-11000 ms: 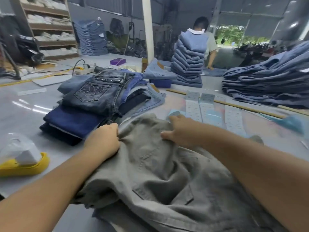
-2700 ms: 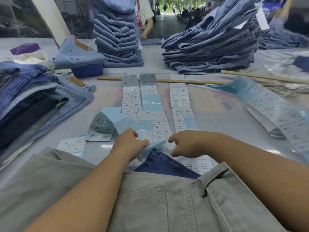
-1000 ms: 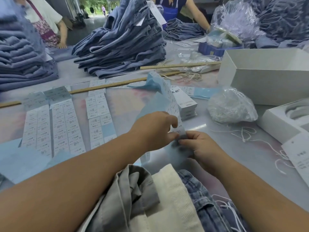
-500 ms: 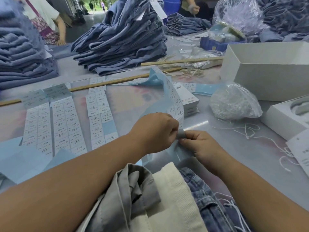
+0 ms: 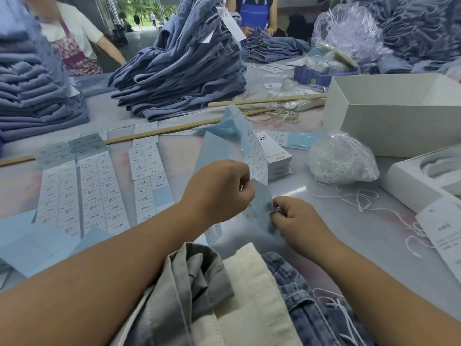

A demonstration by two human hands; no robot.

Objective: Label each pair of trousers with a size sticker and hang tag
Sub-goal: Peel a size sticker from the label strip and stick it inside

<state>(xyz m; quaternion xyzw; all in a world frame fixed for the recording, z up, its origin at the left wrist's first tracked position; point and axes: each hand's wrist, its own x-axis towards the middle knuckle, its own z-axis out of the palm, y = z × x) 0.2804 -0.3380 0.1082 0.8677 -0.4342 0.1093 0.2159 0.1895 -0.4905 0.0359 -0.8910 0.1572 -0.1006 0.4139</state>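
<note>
A long strip of size stickers on pale blue backing (image 5: 252, 146) rises from the table and curls down between my hands. My left hand (image 5: 219, 189) pinches the strip near its lower end. My right hand (image 5: 294, 221) pinches the blue backing just right of it, fingers curled. Grey trousers (image 5: 184, 295), a cream pair (image 5: 252, 295) and blue jeans (image 5: 306, 308) lie bunched at the near edge under my forearms. More sticker strips (image 5: 99, 193) lie flat on the table to the left.
A stack of white hang tags (image 5: 277, 156), a bag of white strings (image 5: 341, 158) and loose strings (image 5: 361, 198) lie right of my hands. White boxes (image 5: 389, 121) stand at right. Folded jeans piles (image 5: 179, 71) and wooden rulers (image 5: 154, 132) lie behind; other people work at the back.
Over the last second my hands drew slightly apart on the strip, the right hand sliding a little down and right with the blue backing. Earlier I handled the grey trousers, then turned right.
</note>
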